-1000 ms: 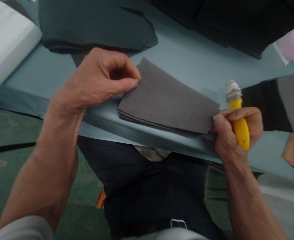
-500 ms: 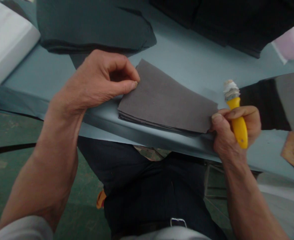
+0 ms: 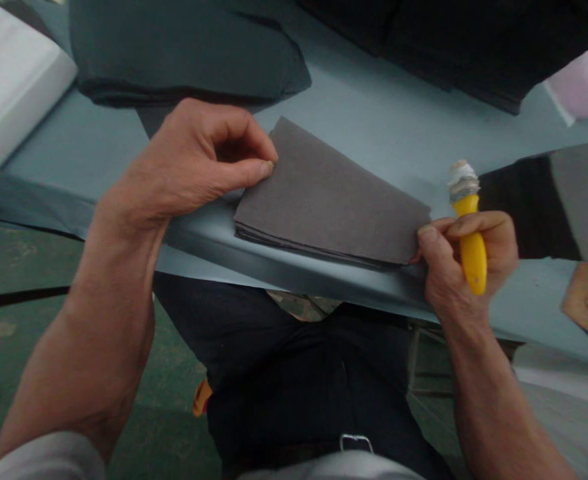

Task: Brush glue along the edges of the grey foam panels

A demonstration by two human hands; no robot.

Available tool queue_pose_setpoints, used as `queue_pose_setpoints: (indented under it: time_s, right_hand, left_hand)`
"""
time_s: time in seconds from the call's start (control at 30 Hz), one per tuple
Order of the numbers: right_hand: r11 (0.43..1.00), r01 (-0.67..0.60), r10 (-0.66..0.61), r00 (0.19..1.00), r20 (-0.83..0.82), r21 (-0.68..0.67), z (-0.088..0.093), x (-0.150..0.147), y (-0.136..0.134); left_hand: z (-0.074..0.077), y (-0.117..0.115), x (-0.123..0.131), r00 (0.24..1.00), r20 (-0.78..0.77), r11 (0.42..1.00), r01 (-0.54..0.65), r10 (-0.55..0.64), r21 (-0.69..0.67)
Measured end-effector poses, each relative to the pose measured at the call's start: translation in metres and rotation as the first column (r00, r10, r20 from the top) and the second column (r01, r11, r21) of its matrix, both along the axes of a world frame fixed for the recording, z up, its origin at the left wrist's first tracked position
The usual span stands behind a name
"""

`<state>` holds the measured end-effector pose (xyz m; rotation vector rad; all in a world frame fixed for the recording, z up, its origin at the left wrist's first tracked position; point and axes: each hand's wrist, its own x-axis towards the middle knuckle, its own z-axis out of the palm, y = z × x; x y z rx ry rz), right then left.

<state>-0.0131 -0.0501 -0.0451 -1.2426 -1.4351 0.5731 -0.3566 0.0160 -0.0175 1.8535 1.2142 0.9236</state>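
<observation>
A stack of thin dark-grey sheets [image 3: 331, 193] lies near the front edge of the table, its layers fanned slightly along the near side. At the stack's left edge, my left hand [image 3: 211, 157] pinches with thumb and forefinger. My right hand [image 3: 467, 257] grips the stack's right end between thumb and fingertips. Tucked between the fingers of that same hand is a brush [image 3: 471, 240] with a yellow handle; its pale, crusted head points away from me. The fingertips under the sheets are hidden.
Folded dark-green material [image 3: 189, 53] and a large black pile [image 3: 454, 47] lie at the back of the blue-grey table [image 3: 374, 143]. A white block [image 3: 17, 87] sits far left. On the right are a black-and-grey sheet [image 3: 539, 207], a pink item [image 3: 584, 83] and a brown board [image 3: 584, 300].
My right hand and the right end of the stack have shifted slightly left. The brush handle's lower end has swung a little left. My left hand keeps its pinch, nearly unmoved.
</observation>
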Motion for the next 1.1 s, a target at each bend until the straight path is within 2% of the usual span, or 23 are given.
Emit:
queue_pose_setpoints:
  time_s: [0.17,0.47,0.8,1.1]
  right_hand:
    - [0.999,0.037,-0.037,0.999,0.030,-0.016,0.0008,-0.0010,0.0006]
    - [1.000,0.001,-0.001,1.000,0.026,-0.009,0.0007,-0.0005,0.0002]
    - [1.000,0.021,-0.020,0.999,0.050,-0.009,0.0006,0.0001,0.0005]
    - [1.000,0.001,-0.001,1.000,0.030,0.000,0.0018,0.0004,0.0010]
  left_hand:
    - [0.0000,-0.0006,-0.0016,1.000,-0.010,1.000,0.005,-0.004,0.013]
    - [-0.0011,-0.0006,-0.0009,1.000,-0.025,1.000,0.006,-0.005,0.026]
    - [-0.0001,-0.0013,-0.0002,0.998,-0.058,0.999,0.007,-0.005,0.032]
    - [0.0014,-0.0007,0.0017,0.999,-0.033,0.999,0.018,-0.017,0.027]
